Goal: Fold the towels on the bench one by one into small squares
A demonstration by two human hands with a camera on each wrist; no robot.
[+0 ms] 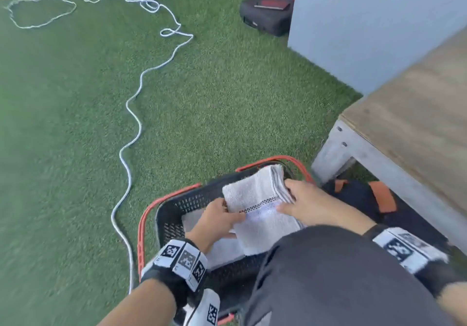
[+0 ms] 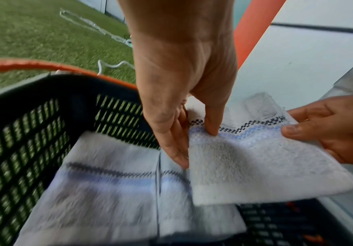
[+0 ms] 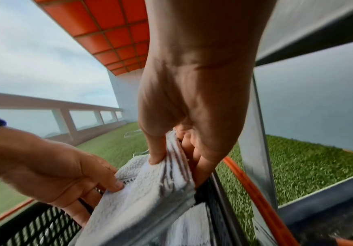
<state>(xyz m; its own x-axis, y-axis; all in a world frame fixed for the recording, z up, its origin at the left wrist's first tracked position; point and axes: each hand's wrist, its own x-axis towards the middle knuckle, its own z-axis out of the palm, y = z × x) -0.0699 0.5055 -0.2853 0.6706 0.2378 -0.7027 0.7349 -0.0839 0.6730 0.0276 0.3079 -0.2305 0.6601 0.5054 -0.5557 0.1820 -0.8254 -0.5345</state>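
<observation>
Head view: both my hands, left hand (image 1: 217, 215) and right hand (image 1: 307, 203), pinch the folded white terry towel (image 1: 257, 199) by opposite edges over the black orange-rimmed plastic basket (image 1: 177, 205); thumbs on top keep the layers square for stacking.
</observation>
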